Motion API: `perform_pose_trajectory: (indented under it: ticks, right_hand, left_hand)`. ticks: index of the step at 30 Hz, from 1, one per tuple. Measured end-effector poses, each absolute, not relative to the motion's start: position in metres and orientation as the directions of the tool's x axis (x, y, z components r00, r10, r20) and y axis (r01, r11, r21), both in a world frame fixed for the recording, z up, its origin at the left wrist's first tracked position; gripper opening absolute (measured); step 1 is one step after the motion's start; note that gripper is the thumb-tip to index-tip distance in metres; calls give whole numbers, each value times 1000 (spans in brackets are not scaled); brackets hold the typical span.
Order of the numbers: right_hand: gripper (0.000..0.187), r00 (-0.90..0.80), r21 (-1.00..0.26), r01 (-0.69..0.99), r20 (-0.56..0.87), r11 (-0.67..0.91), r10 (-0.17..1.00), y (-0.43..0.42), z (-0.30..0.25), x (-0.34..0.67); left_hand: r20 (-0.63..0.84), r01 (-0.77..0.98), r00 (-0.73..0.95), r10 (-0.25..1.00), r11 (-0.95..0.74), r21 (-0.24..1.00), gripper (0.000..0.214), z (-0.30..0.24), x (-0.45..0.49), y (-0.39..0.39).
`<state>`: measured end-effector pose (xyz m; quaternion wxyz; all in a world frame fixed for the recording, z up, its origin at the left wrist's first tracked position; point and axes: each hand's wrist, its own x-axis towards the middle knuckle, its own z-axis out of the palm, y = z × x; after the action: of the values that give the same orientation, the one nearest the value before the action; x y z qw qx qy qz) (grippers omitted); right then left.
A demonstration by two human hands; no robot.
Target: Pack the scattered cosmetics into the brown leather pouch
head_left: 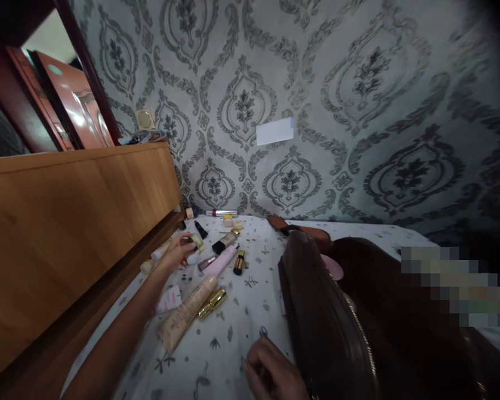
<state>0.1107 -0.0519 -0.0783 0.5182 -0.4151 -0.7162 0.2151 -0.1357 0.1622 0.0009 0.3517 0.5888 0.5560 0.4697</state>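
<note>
My left hand (178, 251) reaches across the white patterned sheet, its fingers closed around the dark cap of a small pale-yellow bottle (197, 241). Close by lie a black tube (200, 229), a foundation bottle with a black cap (224, 243) and a pink tube (223, 261). Nearer to me are a beige tube (187, 314), a gold lipstick-like tube (212, 303) and a small black-and-gold bottle (239, 263). Low in the view, my right hand (273, 368) rests curled beside an open dark brown bag (325, 311), with nothing visible in its fingers.
A wooden board (83, 205) borders the sheet on the left. The patterned wall (250, 83) rises behind, with a white paper (275, 131) on it. The bag's brown strap (302, 229) lies toward the wall. A pink round item (332, 267) shows in the bag's opening.
</note>
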Motion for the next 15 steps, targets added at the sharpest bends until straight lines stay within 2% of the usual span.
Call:
perform_pose_trajectory:
  ticks: [4,7,9,11,15]
  right_hand:
    - [18,-89,-810,335,481,481,872,-58,-62,111]
    - [13,-71,-856,307,416,417,907,-61,-50,110]
    - [19,-56,-896,259,359,360,932,-59,-43,109]
    - [34,-11,-940,185,291,288,957,-53,-38,106]
    - [58,121,-986,2,165,166,979,-30,-35,100]
  left_hand:
    - [84,-34,105,991,-81,996,49,0,-106,109]
    - [13,-274,215,977,47,961,46,-1,-82,79]
    - [15,-289,253,967,61,955,45,-4,-68,65]
    - [38,-241,306,951,39,970,44,-7,-57,56]
    - [114,-20,368,923,-115,993,42,-10,-46,45]
